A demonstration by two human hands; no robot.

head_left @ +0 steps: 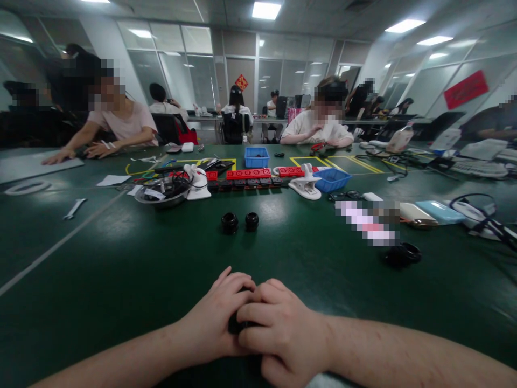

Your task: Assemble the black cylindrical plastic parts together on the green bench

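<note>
Close to the near side of the green table (173,280), my left hand (214,312) and my right hand (278,328) meet around a small black fitting (235,325). Fingers of both hands curl about it and cover most of it, so its full shape is hidden. Just beyond my hands stand two round black ribbed fittings, a left one (230,222) and a right one (251,221), side by side with a small gap. Farther right lies another black part with a ring-shaped opening (404,254).
A metal bowl (161,203) of black parts, white clamps (306,186), a red-and-black row of blocks (248,174) and blue bins (332,180) stand ahead. A wrench (75,209) lies left. Cables (490,223) lie right. Other people sit across the table.
</note>
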